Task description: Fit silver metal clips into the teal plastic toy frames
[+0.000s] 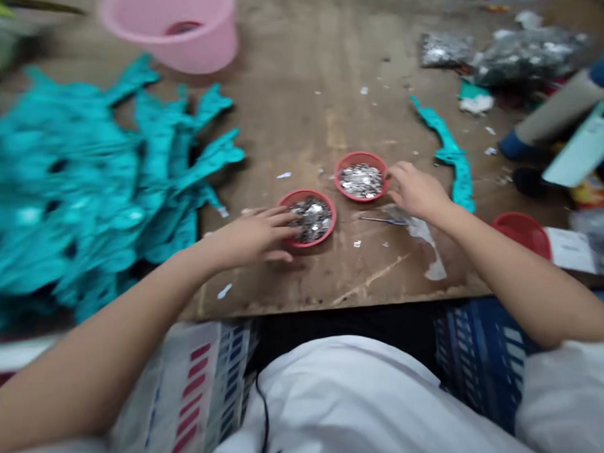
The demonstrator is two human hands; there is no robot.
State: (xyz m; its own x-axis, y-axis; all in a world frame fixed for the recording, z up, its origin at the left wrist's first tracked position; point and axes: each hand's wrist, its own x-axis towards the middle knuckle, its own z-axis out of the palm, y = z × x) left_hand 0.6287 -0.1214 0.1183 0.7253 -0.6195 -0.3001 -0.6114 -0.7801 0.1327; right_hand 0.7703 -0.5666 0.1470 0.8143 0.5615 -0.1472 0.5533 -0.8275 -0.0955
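With both hands down on the wooden table [297,120], the work centres on two shallow red dishes of silver sequins. The left hand [252,238] lies flat and loosely spread, fingertips resting on the near-left rim of the nearer red dish [309,218]; it grips nothing. The right hand [418,191] is curled, its fingertips touching the right rim of the farther red dish [361,177]; whether anything is pinched between them cannot be told, because the frame is blurred.

Handling advice, as a judgement: both dishes are light and filled nearly to the rim, so steady each by the rim with a light downward touch and slide it, not lift it, to avoid spilling sequins.

A thin metal tool [382,219] lies just right of the nearer dish, beneath the right wrist, on a pale smear. Loose sequins lie scattered around that dish.

Open room: bare tabletop extends beyond the nearer dish toward the pink basin [173,32]. Left of that dish, a pile of teal fabric pieces [80,183] sits close. To its right lie a single teal strip [451,153] and a third red dish [522,233]. The table's near edge runs just behind the left hand.
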